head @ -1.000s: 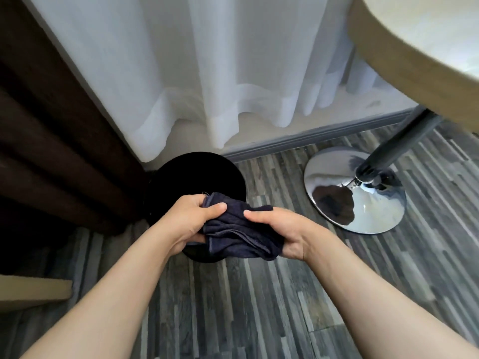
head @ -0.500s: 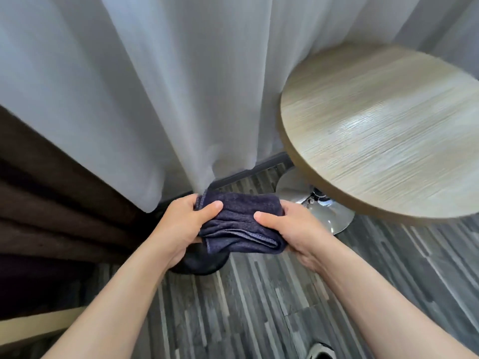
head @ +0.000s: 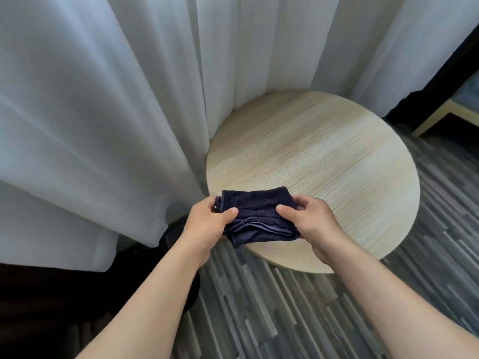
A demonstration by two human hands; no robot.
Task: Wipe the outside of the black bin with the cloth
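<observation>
Black bin [head: 178,234] barely shows at seven o'clock, behind the left hand [head: 207,226]. Both hands, right hand [head: 308,221] included, pinch the folded navy cloth [head: 256,213] over the round table [head: 337,164]; wiping blind risks snagging the curtain [head: 103,125].

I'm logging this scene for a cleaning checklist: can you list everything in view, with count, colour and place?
cloth: one, dark navy, folded, held over the near-left edge of the table
round table: one, light wood top, centre-right
sheer curtain: one, white, across the back and left
black bin: one, mostly hidden below the curtain hem and behind the left arm
floor: grey wood-look planks, bottom and right
furniture frame: one, light wood, far right, partly seen
left hand: one, gripping the cloth's left end
right hand: one, gripping the cloth's right end
</observation>
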